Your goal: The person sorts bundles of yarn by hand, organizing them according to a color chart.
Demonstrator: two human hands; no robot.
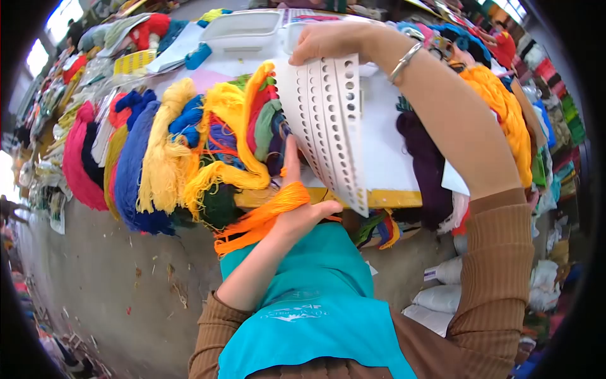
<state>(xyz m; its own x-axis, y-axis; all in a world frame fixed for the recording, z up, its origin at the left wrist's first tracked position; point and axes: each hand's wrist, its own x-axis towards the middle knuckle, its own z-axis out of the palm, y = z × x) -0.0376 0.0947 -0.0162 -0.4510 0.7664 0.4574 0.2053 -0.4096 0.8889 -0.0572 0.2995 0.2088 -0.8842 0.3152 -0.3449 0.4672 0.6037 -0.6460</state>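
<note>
My right hand (325, 42) is closed on the top edge of several white perforated cards (325, 114), which hang fanned and curved over the table's front edge. Rows of punched holes run down them, and coloured threads sit along the left one. My left hand (297, 218) is below, fingers stretched upward against the lower left side of the cards and thumb out to the right. A skein of orange thread (268, 211) loops around that hand. Just left of the cards lie a yellow-orange skein (255, 126) and a green skein (264, 131).
Skeins in pink, blue and pale yellow (169, 139) hang over the table's left front edge. A dark purple skein (423, 164) hangs at the right, beside bright orange thread (502, 114). Clear plastic trays (243, 28) stand at the back. A person in red (503, 47) is far right.
</note>
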